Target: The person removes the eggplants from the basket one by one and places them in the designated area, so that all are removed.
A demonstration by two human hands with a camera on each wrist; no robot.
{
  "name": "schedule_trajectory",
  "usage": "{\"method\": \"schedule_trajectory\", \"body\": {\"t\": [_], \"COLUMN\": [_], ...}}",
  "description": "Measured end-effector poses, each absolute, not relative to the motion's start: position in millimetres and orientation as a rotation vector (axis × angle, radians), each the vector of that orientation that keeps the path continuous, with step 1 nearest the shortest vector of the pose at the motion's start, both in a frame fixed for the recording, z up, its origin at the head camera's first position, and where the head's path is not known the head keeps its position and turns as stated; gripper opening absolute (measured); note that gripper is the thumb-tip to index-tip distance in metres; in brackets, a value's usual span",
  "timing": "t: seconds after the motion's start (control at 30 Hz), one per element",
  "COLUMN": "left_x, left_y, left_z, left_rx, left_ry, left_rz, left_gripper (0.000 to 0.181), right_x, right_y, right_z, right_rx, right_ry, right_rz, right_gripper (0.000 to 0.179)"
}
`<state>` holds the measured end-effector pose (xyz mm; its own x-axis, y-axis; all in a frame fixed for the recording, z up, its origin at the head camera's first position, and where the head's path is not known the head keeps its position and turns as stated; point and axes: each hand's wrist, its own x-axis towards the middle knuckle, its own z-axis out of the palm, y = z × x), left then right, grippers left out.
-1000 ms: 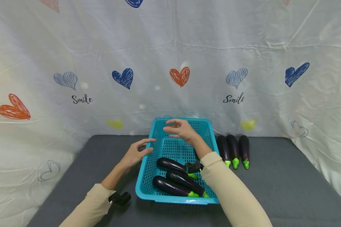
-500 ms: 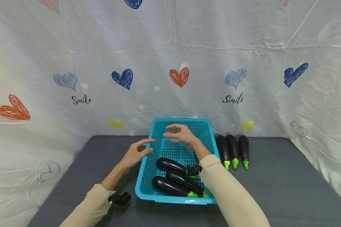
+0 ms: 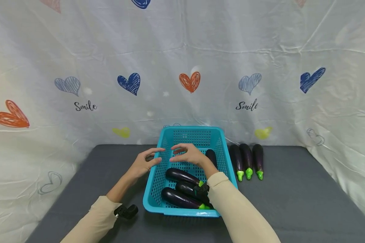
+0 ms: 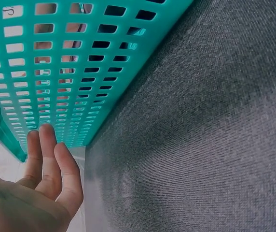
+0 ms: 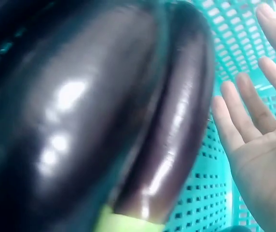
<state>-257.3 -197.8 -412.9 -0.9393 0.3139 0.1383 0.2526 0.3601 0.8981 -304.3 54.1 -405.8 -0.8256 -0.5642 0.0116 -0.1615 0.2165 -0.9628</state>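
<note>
A turquoise plastic basket (image 3: 188,212) with perforated walls stands in the middle of the head view. Three glossy eggplants lie in its near half, among them a back one (image 3: 181,176) and a front one (image 3: 180,198); a further eggplant (image 3: 211,156) shows by the right wall, partly behind my wrist. Over the basket hovers my right hand (image 3: 189,155), fingers loosely bent and nothing between them. My left hand (image 3: 142,165) is at the left rim, its fingers relaxed. The left wrist view has this hand (image 4: 41,193) outside the perforated wall. In the right wrist view, eggplants (image 5: 181,111) fill the left side.
To the right of the basket, three eggplants (image 3: 247,160) lie side by side on the grey cloth-covered table (image 3: 294,195). Behind the table hangs a pale curtain (image 3: 218,60) printed with hearts. Each wrist wears a black strap (image 3: 126,211).
My right hand has come down and nearer over the basket, uncovering the eggplant by the right wall. The left hand keeps its place at the rim. The head view has shifted slightly.
</note>
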Motion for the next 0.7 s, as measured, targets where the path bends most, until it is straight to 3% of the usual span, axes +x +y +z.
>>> {"method": "schedule_trajectory", "body": {"t": [0.7], "left_x": [-257.7], "left_y": [-197.1], "left_z": [-412.6], "left_rx": [0.541], "left_ry": [2.548], "left_rz": [1.663], "left_gripper": [0.041], "right_x": [-301.3], "right_y": [50.9], "right_z": [-416.5], "right_rx": [-0.679], "right_ry": [2.044], "right_rz": [-1.488], "right_gripper": [0.056]}}
